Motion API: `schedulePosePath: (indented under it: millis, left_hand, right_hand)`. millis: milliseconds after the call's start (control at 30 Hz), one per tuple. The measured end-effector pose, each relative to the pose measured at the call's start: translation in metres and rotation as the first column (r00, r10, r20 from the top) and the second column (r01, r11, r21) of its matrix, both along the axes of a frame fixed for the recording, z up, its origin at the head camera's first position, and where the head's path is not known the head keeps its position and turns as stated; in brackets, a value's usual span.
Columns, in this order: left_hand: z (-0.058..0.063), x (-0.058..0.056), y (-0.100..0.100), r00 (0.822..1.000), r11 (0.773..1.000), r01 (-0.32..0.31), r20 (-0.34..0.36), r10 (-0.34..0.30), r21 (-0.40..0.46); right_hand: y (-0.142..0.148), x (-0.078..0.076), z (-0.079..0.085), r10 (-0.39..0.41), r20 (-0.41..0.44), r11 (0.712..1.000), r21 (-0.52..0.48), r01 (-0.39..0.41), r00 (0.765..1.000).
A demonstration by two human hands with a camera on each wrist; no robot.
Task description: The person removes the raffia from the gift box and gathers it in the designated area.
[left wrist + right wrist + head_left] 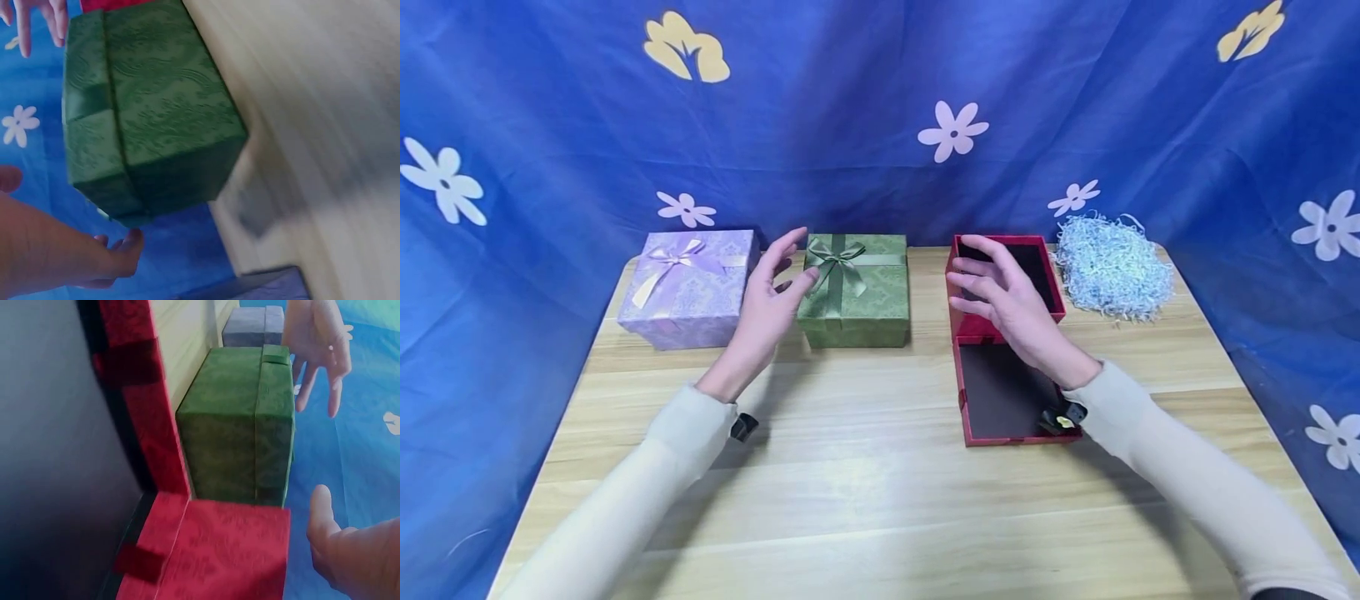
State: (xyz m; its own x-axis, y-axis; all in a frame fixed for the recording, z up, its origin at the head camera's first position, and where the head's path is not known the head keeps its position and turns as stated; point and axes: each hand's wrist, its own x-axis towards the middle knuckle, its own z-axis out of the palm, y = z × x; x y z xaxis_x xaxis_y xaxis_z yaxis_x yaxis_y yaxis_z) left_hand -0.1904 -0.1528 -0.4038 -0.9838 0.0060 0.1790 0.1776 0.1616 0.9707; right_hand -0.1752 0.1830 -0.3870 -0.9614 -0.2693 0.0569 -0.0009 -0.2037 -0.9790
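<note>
My left hand (767, 304) is in the air between a lavender gift box (688, 283) and a green gift box (876, 304), its fingers loosely spread and its thumb overlapping the green lid's left edge. Both boxes have their lids on, tied with ribbon bows. The right hand (1011, 300) hovers with parted fingers over a lidless red gift box (1055, 283), whose inside is dark. In front of this box lies a red lid (1007, 396), dark inside facing up. Neither hand holds anything. In the right wrist view, my right thumb (322, 519) shows beyond the red wall.
A pile of light blue shredded paper (1112, 267) sits at the back right, beside the red box. Everything stands on a light wooden table (850, 475). A blue flowered cloth (850, 108) hangs behind and at both sides.
</note>
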Motion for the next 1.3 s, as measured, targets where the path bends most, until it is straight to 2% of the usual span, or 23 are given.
schedulePosePath:
  millis: [100,200,300,400,500,633,900,1033,1300]
  left_hand:
    - [-0.003,-0.001,-0.005,0.995,1.000,-0.001,0.098,0.001,0.007]
    - [-0.007,-0.005,-0.011,0.977,1.000,0.016,0.211,-0.016,0.003]
    - [-0.011,-0.011,-0.016,0.954,0.997,0.059,0.293,-0.069,0.041]
    - [-0.015,-0.017,-0.018,0.933,0.989,0.110,0.333,-0.135,0.096]
    - [-0.018,-0.021,-0.021,0.918,0.979,0.153,0.348,-0.190,0.132]
    - [-0.020,-0.023,-0.024,0.904,0.972,0.181,0.364,-0.225,0.152]
    - [-0.021,-0.027,-0.028,0.886,0.962,0.246,0.374,-0.272,0.118]
    - [-0.020,-0.028,-0.029,0.888,0.957,0.269,0.357,-0.290,0.107]
    - [-0.019,-0.031,-0.028,0.907,0.959,0.275,0.312,-0.284,0.074]
  right_hand:
    - [-0.013,-0.004,-0.003,-0.007,0.026,1.000,0.023,0.006,1.000]
    - [-0.026,-0.009,-0.008,0.000,0.054,0.998,0.057,-0.003,0.999]
    - [-0.038,-0.013,-0.013,0.012,0.076,0.994,0.104,-0.020,0.997]
    - [-0.050,-0.018,-0.017,0.022,0.092,0.987,0.156,-0.036,0.995]
    - [-0.061,-0.024,-0.021,0.031,0.106,0.974,0.220,-0.054,0.994]
    - [-0.071,-0.029,-0.025,0.032,0.129,0.960,0.272,-0.067,0.991]
    - [-0.076,-0.036,-0.029,0.030,0.147,0.950,0.304,-0.074,0.989]
    - [-0.075,-0.039,-0.033,0.042,0.167,0.959,0.271,-0.087,0.985]
    - [-0.073,-0.042,-0.034,0.052,0.178,0.969,0.230,-0.093,0.983]
